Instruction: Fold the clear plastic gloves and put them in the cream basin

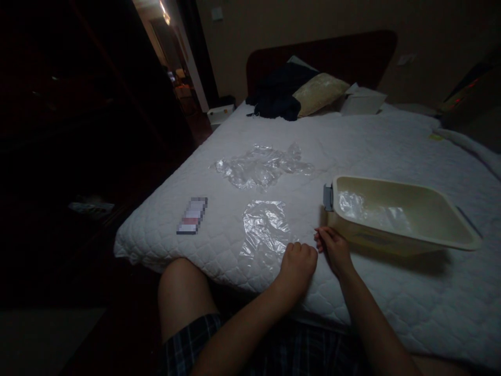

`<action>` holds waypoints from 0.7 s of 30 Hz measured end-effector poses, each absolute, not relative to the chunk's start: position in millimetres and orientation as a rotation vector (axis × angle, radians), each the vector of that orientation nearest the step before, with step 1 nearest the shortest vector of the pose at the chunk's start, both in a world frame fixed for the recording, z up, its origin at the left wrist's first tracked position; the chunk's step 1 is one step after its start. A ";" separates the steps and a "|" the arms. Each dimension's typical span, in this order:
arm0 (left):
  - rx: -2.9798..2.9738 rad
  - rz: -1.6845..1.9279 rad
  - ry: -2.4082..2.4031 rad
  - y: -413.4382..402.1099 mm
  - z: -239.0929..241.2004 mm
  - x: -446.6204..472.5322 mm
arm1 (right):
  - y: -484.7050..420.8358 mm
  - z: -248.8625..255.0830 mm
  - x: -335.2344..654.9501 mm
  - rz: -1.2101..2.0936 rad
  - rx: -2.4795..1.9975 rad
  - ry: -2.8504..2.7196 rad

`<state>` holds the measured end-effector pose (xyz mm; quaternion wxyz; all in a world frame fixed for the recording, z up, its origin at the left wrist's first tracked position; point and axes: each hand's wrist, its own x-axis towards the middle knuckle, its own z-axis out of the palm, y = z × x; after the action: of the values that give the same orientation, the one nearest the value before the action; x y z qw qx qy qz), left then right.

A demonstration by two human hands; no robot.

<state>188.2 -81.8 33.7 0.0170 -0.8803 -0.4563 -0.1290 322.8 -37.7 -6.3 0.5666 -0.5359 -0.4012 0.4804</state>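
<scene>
Noted left hand balled into a fist on the mattress, resting on the near right corner of the flat bag; cannot tell whether film is gripped. Noted right hand just beside it, fingers loosely bent, nothing visible in them, close to the near wall of the tub. Logged more film inside tub, crumpled plastic farther up, small pack well left.
</scene>
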 end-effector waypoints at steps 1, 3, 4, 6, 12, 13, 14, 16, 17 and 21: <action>-2.742 -0.412 -1.439 -81.5 37.4 186.1 | -37.6 -6.8 322.8 1.126 -1.264 -0.944; -2.737 -0.447 -1.503 -80.3 44.2 180.6 | -37.7 -8.0 322.7 1.120 -1.274 -0.944; -2.721 -0.478 -1.548 -79.3 46.8 177.2 | -37.8 -8.7 322.7 1.116 -1.279 -0.946; -2.664 -0.578 -1.646 -76.6 49.3 169.2 | -38.0 -10.2 323.0 1.109 -1.288 -0.955; -2.398 -0.789 -1.961 -67.8 42.4 143.1 | -35.4 -10.6 325.5 1.144 -1.277 -0.956; -2.367 -0.770 -1.995 -67.1 41.9 139.9 | -34.9 -8.4 325.3 1.164 -1.261 -0.954; -2.340 -0.740 -2.022 -66.7 41.9 137.3 | -34.7 -5.2 324.6 1.187 -1.248 -0.954; -2.293 -0.672 -2.057 -66.3 42.9 133.6 | -35.0 3.4 321.1 1.253 -1.233 -0.972; -2.275 -0.645 -2.067 -66.2 43.6 132.3 | -35.4 8.4 318.2 1.294 -1.227 -0.988; -2.245 -0.644 -2.058 -66.4 45.0 127.7 | -34.6 24.0 301.5 1.526 -1.166 -1.118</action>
<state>127.7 -66.4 45.0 0.0144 -0.7212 -0.6610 -0.2067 301.5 -34.6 24.0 0.4436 -0.4702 -0.4508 0.6155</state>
